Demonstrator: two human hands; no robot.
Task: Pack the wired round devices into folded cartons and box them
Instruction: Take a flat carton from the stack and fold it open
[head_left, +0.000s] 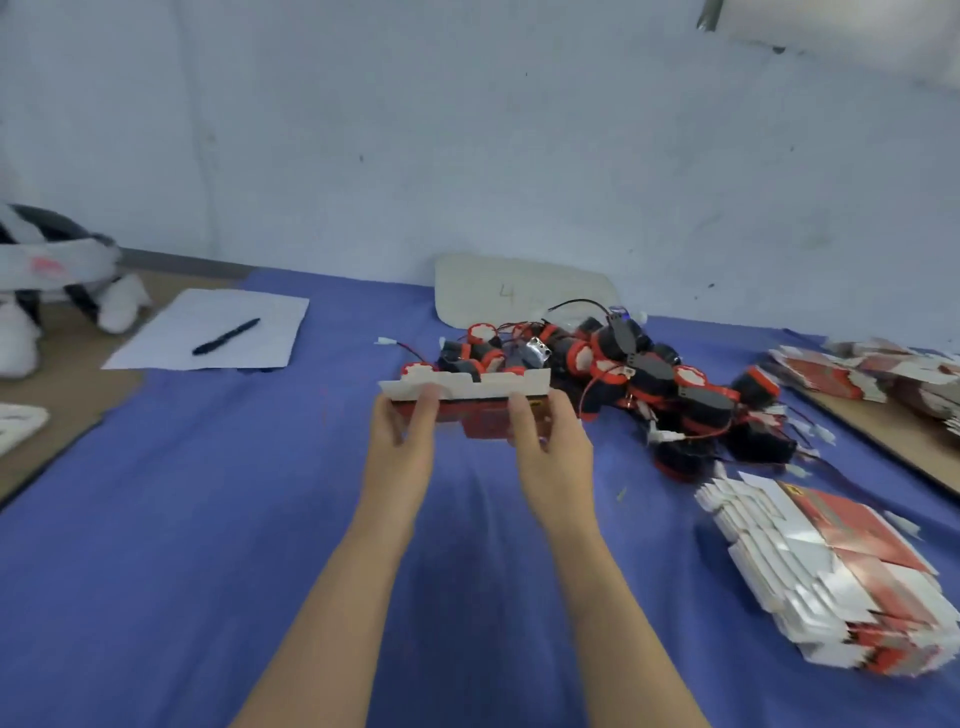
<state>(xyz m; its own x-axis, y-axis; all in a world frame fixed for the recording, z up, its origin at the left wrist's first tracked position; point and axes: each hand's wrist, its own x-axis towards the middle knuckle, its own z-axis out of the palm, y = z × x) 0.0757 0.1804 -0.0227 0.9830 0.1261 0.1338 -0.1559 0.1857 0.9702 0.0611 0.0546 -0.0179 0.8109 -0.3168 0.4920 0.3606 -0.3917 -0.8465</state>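
While the left hand (402, 441) and right hand (553, 449) pinch the flat carton (467, 387) endwise, press its creases evenly to square it (flaps outward); wired round devices (649, 379) lie at two o'clock.

Device heap (623, 374) behind carton (467, 387); flat carton stack (831, 577) right; pen (226, 336) on paper (161, 340) left.

A flat red-and-white carton (467, 397) is held over the worktop (208, 519) middle, before heaped black-and-red wired round devices (623, 374); flat cartons (831, 571) are stacked near the right edge.
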